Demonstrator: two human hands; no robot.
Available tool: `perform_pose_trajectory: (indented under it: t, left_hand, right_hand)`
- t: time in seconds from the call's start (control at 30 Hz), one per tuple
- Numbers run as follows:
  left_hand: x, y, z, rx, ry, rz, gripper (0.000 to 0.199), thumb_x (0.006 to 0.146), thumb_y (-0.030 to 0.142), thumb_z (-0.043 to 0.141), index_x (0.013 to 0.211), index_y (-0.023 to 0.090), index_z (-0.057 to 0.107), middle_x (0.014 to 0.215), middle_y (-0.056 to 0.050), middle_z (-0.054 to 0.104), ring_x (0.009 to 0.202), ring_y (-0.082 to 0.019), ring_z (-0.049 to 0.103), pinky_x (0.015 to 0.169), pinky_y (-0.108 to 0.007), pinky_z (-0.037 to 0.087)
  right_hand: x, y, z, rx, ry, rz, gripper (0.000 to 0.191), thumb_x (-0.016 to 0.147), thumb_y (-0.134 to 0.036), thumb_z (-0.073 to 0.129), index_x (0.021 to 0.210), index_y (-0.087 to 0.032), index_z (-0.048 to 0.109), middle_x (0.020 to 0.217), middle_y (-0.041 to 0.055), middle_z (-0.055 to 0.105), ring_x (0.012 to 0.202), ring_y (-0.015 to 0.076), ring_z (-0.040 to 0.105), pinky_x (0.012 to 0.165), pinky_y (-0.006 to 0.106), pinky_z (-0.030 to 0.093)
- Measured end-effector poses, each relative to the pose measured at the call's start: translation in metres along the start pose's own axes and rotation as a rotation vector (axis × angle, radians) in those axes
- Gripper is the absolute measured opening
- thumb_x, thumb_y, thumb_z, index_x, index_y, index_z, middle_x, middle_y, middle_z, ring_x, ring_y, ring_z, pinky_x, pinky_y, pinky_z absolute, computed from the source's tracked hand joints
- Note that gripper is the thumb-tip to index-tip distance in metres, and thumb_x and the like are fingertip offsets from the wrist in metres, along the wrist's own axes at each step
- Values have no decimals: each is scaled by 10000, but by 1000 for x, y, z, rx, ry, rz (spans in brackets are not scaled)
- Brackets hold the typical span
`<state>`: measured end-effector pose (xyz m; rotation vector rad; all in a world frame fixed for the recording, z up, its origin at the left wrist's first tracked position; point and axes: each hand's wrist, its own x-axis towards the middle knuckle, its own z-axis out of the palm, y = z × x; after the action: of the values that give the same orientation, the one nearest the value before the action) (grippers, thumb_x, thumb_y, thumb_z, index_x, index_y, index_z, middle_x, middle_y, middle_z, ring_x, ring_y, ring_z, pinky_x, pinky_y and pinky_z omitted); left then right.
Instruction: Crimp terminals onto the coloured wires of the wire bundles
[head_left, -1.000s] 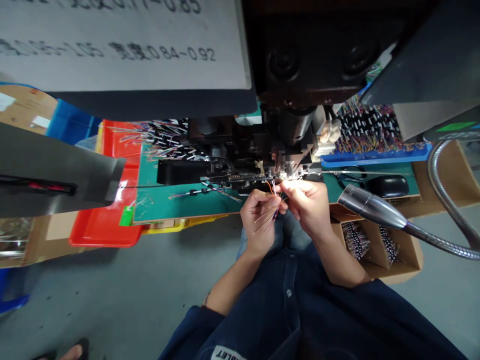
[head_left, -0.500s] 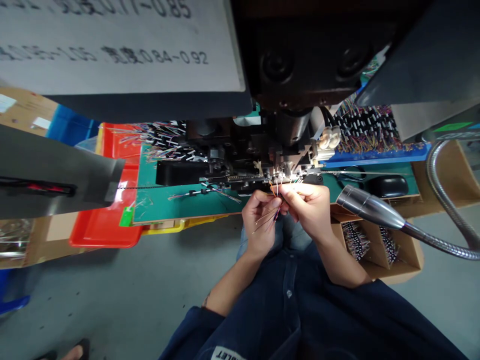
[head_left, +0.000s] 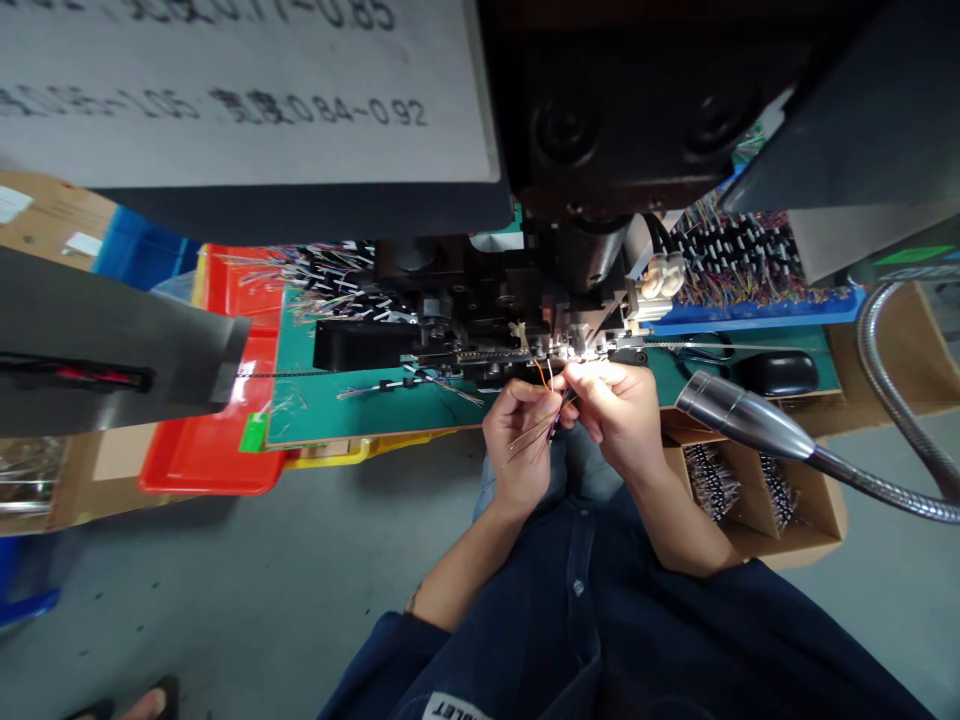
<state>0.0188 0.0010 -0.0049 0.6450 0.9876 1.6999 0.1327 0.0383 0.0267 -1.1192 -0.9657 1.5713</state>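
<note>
My left hand (head_left: 519, 425) and my right hand (head_left: 611, 412) pinch a small bunch of thin coloured wires (head_left: 551, 420) between their fingertips. Orange, purple and bare-tipped strands stick out from the bunch. My right fingertips sit right by the brightly lit jaws of a black terminal crimping machine (head_left: 577, 345), and the wire ends reach towards them. A thin terminal strip (head_left: 712, 346) runs into the machine from the right. The exact contact point is hidden behind my fingers.
A green work mat (head_left: 360, 415) lies under the machine, with loose wires on it. A blue tray of wire bundles (head_left: 750, 265) stands at the right, and a red tray (head_left: 202, 465) at the left. A metal gooseneck lamp (head_left: 742, 415) hangs over a cardboard box (head_left: 757, 510) near my right arm.
My hands have shifted only slightly, staying close to the machine's jaws. The wire bunch remains in my fingers, with its strands moved a little. The surroundings look unchanged.
</note>
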Motion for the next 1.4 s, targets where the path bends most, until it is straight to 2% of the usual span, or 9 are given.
perform_pose_trajectory:
  t: [0.2,0.43,0.53,0.73,0.93,1.07,1.27,1.4]
  left_hand:
    - [-1,0,-2,19,5,-7,363,1006,473,979,904,229,731,751,34,735,621,-112,693,624,-225,613]
    - [-3,-5,-9,40,-60,-29,287,1045,422,935,937,231,748,725,43,669,623,-125,675,621,-244,618]
    - [-4,-8,-10,12,-67,-32,303,1052,417,928,917,234,727,739,40,673,632,-131,687,626,-254,632]
    - [-2,-4,-7,23,-7,-26,350,1005,477,977,916,232,744,798,26,745,643,-118,700,644,-242,645]
    - [0,1,-4,29,20,-14,348,986,459,1001,899,226,757,777,24,775,632,-107,714,633,-212,624]
    - [0,1,-4,36,20,-14,344,989,451,999,899,225,756,794,17,784,646,-111,726,637,-215,626]
    - [-1,-1,-6,35,-23,-35,304,1033,427,952,921,231,748,748,35,718,642,-128,711,632,-245,632]
    - [-2,-2,-8,33,-79,8,218,1043,351,942,955,234,780,786,29,758,667,-128,728,651,-250,633]
  right_hand:
    - [1,1,-2,-37,-7,-3,390,1031,-591,886,920,-219,926,515,-30,618,436,131,540,421,279,392]
    - [-1,-12,-2,-189,-71,-65,397,1041,-612,876,979,-223,924,558,-4,669,418,126,459,407,292,384]
    - [-1,-10,-3,-156,-61,-63,401,1054,-598,867,959,-213,921,579,9,687,428,130,483,399,288,382]
    - [1,3,-3,-29,-25,-7,384,1021,-610,912,922,-239,922,568,-10,679,442,132,543,404,269,377]
    - [1,0,0,-14,-1,14,372,1001,-591,917,915,-229,929,602,5,721,451,129,565,397,260,360]
    - [1,-1,1,-31,11,15,358,1004,-565,905,914,-219,928,572,-2,691,446,129,555,407,264,376]
    - [1,-8,0,-119,-39,-43,373,1040,-572,873,961,-213,936,554,-12,664,423,115,477,405,266,369]
    - [-1,-16,0,-201,-73,-70,406,1044,-599,877,997,-201,935,554,-10,661,420,116,453,406,279,379]
